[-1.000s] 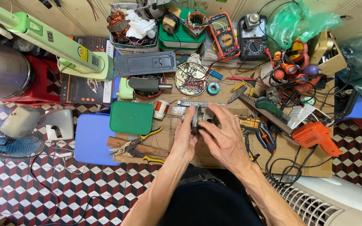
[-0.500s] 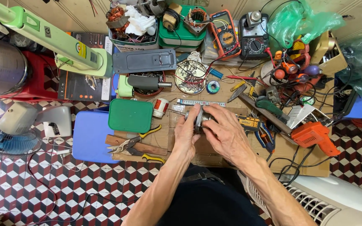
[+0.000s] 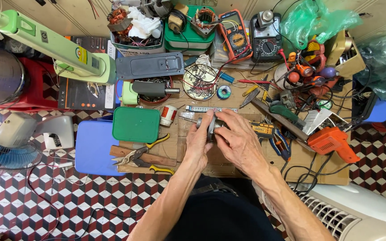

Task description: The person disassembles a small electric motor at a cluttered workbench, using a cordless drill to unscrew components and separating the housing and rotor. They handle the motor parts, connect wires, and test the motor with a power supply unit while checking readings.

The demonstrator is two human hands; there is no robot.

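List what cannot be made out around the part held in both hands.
- Head view: the small grey metal part is mostly covered by the left hand and right hand; its shape is unclear.
- Head view: the white casing is cut off by the bottom-right edge.
- Head view: the pliers jaws are too small to judge.

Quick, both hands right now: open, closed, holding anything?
Left hand: closed around the small grey metal motor part, fingers gripping its left side.
Right hand: closed on the same part, fingers over its top and right side.

Both hands hide most of the small metal part point(image 3: 211, 127).
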